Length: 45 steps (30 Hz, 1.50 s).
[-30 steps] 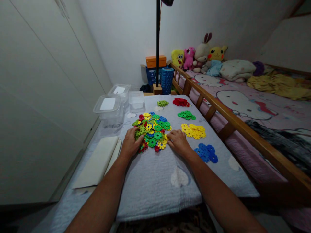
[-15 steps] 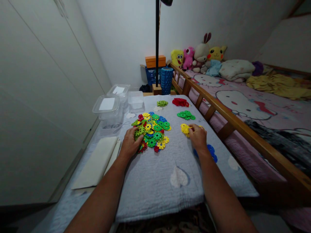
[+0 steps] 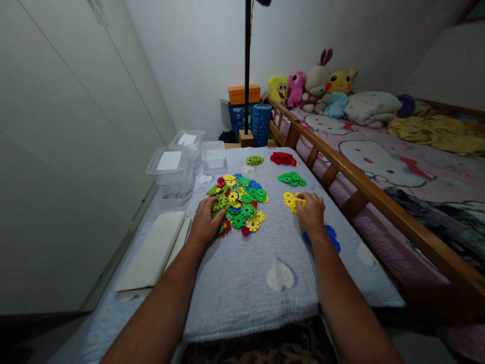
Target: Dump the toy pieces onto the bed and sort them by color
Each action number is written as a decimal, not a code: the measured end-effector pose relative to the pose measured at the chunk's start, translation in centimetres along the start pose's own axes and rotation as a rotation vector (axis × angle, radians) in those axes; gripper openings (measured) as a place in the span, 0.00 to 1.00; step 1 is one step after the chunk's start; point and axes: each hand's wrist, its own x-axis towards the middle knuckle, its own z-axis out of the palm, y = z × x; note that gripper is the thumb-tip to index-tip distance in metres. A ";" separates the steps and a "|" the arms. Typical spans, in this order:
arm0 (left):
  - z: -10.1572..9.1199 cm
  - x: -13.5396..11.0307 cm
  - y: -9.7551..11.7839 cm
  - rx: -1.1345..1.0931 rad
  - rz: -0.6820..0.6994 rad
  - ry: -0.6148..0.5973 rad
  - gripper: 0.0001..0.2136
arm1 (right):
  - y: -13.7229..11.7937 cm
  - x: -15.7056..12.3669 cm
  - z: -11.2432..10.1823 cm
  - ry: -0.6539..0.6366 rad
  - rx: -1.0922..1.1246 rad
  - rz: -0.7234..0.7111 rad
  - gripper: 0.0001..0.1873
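A mixed pile of plastic snowflake discs in yellow, green, blue and red lies on a light blue quilted cloth. My left hand rests on the pile's left edge, fingers curled over some light green discs. My right hand lies over the yellow disc group, fingers closed around a yellow disc at its tips. Sorted groups sit nearby: blue discs partly hidden under my right wrist, green discs, red discs and light green discs.
Clear plastic containers with lids stand at the back left, and a folded white cloth lies at the left. A wooden bed rail runs along the right, with plush toys behind. A black pole rises at the far end.
My right hand left the mixed pile with a yellow disc and moved right onto the yellow group, where it stays now. My left hand has stayed on the pile.
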 end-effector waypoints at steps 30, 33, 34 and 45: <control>-2.3 -0.8 -2.3 0.139 0.089 -0.368 0.62 | -5.8 -3.1 3.6 -0.254 0.522 -0.328 0.07; -2.2 -1.1 -2.8 0.165 0.115 -0.416 0.66 | -5.4 -2.9 3.9 -0.266 0.633 -0.187 0.10; -2.1 -1.1 -2.9 0.176 0.110 -0.422 0.66 | -5.3 -2.8 4.0 -0.275 0.661 -0.152 0.11; -0.5 -0.9 -1.9 0.246 0.034 -0.266 0.60 | -4.9 -2.7 4.0 -0.131 0.480 -0.162 0.11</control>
